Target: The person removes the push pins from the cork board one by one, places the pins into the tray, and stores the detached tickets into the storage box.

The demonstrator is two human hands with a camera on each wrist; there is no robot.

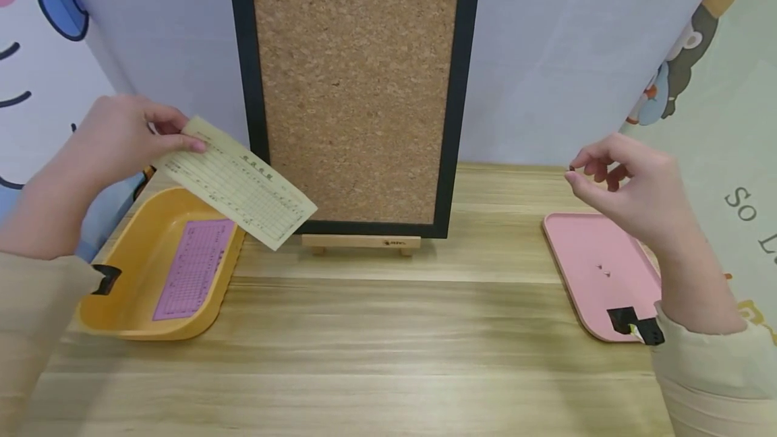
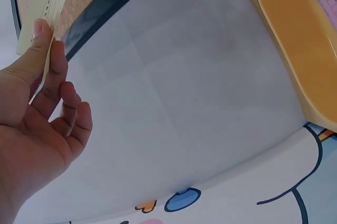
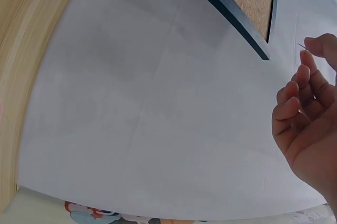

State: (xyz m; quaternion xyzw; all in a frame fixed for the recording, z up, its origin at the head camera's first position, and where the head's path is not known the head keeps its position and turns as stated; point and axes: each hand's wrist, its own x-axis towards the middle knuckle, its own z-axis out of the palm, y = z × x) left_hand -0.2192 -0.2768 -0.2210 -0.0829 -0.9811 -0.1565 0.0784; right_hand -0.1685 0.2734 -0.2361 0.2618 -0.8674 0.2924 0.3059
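My left hand point(image 1: 130, 133) pinches a pale yellow printed paper slip point(image 1: 243, 184) near its upper left corner, thumb on the front. The slip hangs tilted above the yellow tray, its lower end in front of the cork board's point(image 1: 358, 93) lower left frame. Over the pink tray, my right hand point(image 1: 631, 184) pinches a tiny thumbtack between thumb and index finger. In the right wrist view the thin point of that thumbtack point(image 3: 301, 46) sticks out past the fingertips; its head is hidden. A couple more thumbtacks point(image 1: 603, 270) lie in the pink tray point(image 1: 577, 248).
The black-framed cork board leans on a small wooden stand point(image 1: 361, 241) at the back of the wooden table point(image 1: 388, 336). At left, a yellow tray point(image 1: 130, 275) holds a purple printed slip point(image 1: 194, 268). A pale cloth point(image 1: 546, 52) hangs behind the board.
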